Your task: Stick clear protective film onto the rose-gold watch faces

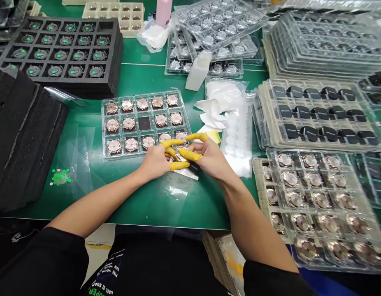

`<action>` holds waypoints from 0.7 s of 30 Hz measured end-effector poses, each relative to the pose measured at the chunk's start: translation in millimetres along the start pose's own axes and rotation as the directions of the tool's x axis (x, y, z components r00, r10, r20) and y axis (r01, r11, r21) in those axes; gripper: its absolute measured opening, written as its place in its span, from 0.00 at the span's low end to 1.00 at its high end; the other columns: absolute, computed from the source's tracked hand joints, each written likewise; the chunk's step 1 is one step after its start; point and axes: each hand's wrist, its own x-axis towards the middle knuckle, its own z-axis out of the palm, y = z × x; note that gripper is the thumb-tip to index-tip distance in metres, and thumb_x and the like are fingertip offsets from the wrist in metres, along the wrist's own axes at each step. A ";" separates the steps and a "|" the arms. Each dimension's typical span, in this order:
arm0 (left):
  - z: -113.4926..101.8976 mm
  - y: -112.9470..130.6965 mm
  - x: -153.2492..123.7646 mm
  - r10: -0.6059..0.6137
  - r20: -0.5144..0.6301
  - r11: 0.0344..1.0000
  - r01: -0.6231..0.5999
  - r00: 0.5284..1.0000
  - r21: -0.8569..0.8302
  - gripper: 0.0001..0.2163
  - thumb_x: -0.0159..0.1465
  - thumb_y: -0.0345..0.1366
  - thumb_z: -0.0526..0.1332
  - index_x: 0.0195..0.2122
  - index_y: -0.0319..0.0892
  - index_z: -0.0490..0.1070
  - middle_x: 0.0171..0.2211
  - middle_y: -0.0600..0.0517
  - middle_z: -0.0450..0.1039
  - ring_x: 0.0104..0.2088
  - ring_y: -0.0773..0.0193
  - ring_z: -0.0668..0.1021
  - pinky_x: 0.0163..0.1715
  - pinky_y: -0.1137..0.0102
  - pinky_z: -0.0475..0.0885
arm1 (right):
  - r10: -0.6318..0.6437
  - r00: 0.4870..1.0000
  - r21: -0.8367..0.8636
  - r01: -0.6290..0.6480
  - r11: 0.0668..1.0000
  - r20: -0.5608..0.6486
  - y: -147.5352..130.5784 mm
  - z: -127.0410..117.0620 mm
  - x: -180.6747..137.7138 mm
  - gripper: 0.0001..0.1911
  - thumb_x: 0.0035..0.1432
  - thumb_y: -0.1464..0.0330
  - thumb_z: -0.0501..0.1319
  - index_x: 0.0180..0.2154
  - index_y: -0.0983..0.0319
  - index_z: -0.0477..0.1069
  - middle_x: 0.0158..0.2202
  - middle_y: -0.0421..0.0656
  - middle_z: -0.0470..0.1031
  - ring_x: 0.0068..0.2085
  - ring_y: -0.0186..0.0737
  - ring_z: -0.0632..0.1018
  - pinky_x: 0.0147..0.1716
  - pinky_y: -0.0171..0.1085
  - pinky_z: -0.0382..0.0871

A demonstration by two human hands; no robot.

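Between my two hands is a watch head [180, 154], partly hidden by fingers in yellow finger cots. My left hand [161, 159] grips it from the left, and my right hand [205, 156] pinches it from the right. Both hands are just off the near right corner of a clear plastic tray [104, 135]. Rose-gold watch heads [131, 144] sit in its compartments; one compartment in the middle row shows only a dark pad [144, 123]. Under my fingers lies a small dark and silvery piece [190, 172] that I cannot make out.
Black foam trays [114, 61] of watches stand at the left. Small green rings [61, 176] lie on the green table [116, 197]. Beyond my right hand are white wipes [212, 113], round white pads [236, 135] and a white bottle [199, 70]. Stacked plastic trays [270, 139] fill the right side.
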 end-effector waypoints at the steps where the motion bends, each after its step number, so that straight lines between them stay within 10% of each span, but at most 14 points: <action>1: -0.3 -0.6 -0.2 0.001 -0.007 1.000 -0.001 1.000 0.007 0.32 0.50 0.41 0.79 0.57 0.42 0.78 0.30 0.55 0.82 0.30 0.67 0.82 0.37 0.71 0.80 | 0.028 1.000 0.005 -0.028 1.000 0.004 4.5 -0.2 -1.7 0.34 0.43 0.55 0.80 0.47 0.57 0.67 0.26 0.33 0.73 0.25 0.33 0.70 0.26 0.35 0.62; 10: -2.7 0.4 -2.0 -0.032 0.021 0.996 0.034 0.999 -0.082 0.28 0.49 0.35 0.78 0.52 0.40 0.79 0.33 0.53 0.82 0.34 0.65 0.84 0.42 0.68 0.83 | -0.100 0.995 -0.167 0.096 0.981 -0.012 4.0 -8.0 1.6 0.33 0.47 0.50 0.77 0.49 0.58 0.72 0.30 0.36 0.76 0.22 0.29 0.65 0.23 0.35 0.60; 14: -2.9 2.5 -2.2 -0.039 -0.024 0.998 0.037 0.999 -0.060 0.27 0.48 0.35 0.78 0.51 0.42 0.79 0.34 0.53 0.82 0.36 0.65 0.84 0.44 0.69 0.82 | -0.572 0.802 -0.600 0.376 0.706 -0.171 0.6 -54.0 0.7 0.14 0.58 0.56 0.73 0.41 0.57 0.81 0.37 0.44 0.79 0.32 0.37 0.76 0.35 0.41 0.70; 21: -2.0 4.2 -0.9 -0.074 -0.033 0.996 0.073 0.997 -0.046 0.28 0.48 0.36 0.78 0.51 0.42 0.79 0.35 0.53 0.81 0.37 0.66 0.84 0.43 0.71 0.81 | -0.533 0.831 -0.632 0.502 0.591 0.162 29.5 -85.3 19.3 0.13 0.60 0.56 0.71 0.45 0.52 0.87 0.46 0.45 0.83 0.44 0.47 0.83 0.44 0.46 0.77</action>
